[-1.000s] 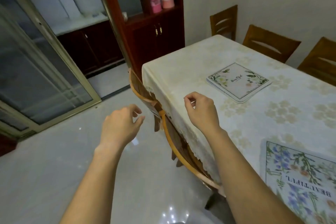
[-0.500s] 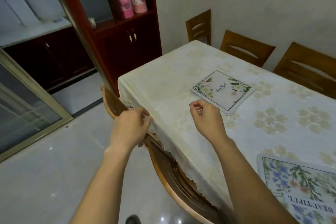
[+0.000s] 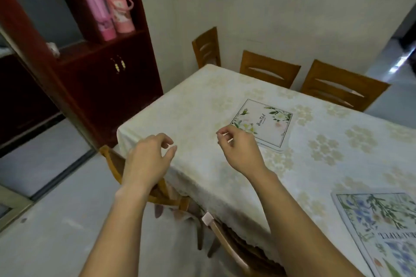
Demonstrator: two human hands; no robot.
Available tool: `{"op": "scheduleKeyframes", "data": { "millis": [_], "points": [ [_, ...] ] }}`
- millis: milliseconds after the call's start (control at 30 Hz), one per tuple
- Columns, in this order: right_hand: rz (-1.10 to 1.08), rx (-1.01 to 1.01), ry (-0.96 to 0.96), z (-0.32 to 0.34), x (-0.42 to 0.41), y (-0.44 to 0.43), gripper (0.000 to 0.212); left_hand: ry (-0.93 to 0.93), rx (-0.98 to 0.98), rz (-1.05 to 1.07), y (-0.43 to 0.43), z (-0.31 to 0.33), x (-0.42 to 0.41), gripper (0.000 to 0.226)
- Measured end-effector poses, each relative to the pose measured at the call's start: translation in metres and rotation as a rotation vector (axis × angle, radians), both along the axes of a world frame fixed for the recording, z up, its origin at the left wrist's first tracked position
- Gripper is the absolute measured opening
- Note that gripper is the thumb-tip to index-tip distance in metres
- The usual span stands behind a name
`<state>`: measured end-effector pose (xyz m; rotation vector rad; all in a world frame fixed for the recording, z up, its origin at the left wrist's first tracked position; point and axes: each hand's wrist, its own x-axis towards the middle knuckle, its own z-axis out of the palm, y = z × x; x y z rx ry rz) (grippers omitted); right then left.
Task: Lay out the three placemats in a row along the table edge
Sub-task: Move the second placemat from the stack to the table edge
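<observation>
A white placemat with green and pink flowers (image 3: 266, 122) lies mid-table on what looks like a second mat, whose edge shows beneath it. A blue-flowered placemat (image 3: 382, 229) lies flat at the near table edge on the right, partly cut off by the frame. My left hand (image 3: 149, 159) hovers over the table's near left corner, fingers curled and apart, holding nothing. My right hand (image 3: 238, 148) hovers just in front of the white mat's near corner, fingers loosely curled, empty, not touching it.
The table (image 3: 180, 119) wears a cream floral cloth. Wooden chairs (image 3: 267, 68) stand along its far side, and others are tucked under the near edge (image 3: 225, 243). A dark red cabinet (image 3: 105, 74) with two pink flasks (image 3: 110, 11) stands to the left.
The view has swung right and closer to the table. Both hands have moved up over the tabletop, and the left hand has come off the table's edge.
</observation>
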<state>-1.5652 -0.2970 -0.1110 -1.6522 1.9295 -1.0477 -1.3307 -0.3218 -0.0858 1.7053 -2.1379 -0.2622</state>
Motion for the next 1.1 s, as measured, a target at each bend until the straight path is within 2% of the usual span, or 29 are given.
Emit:
{"op": "scheduleKeyframes", "data": {
  "millis": [100, 300, 533, 700, 900, 1100],
  "points": [
    [-0.1, -0.004, 0.009, -0.005, 0.004, -0.004, 0.014, 0.022, 0.04, -0.119, -0.023, -0.005, -0.003, 0.024],
    [-0.272, 0.115, 0.054, -0.039, -0.024, 0.015, 0.016, -0.02, 0.095, -0.323, -0.054, -0.025, -0.038, 0.027],
    [-0.384, 0.105, -0.022, -0.037, -0.071, -0.025, 0.015, -0.046, 0.147, -0.349, -0.096, -0.024, -0.07, 0.024],
    [-0.33, 0.108, -0.086, -0.057, -0.063, -0.065, 0.015, -0.127, 0.185, -0.289, -0.129, -0.039, -0.078, 0.024],
    [-0.407, 0.252, -0.055, -0.089, -0.086, -0.062, 0.017, -0.145, 0.284, -0.446, -0.157, -0.069, -0.132, 0.022],
    [-0.612, 0.347, 0.004, -0.096, -0.128, -0.068, 0.018, -0.102, 0.375, -0.589, -0.202, -0.096, -0.189, 0.024]
  ]
}}
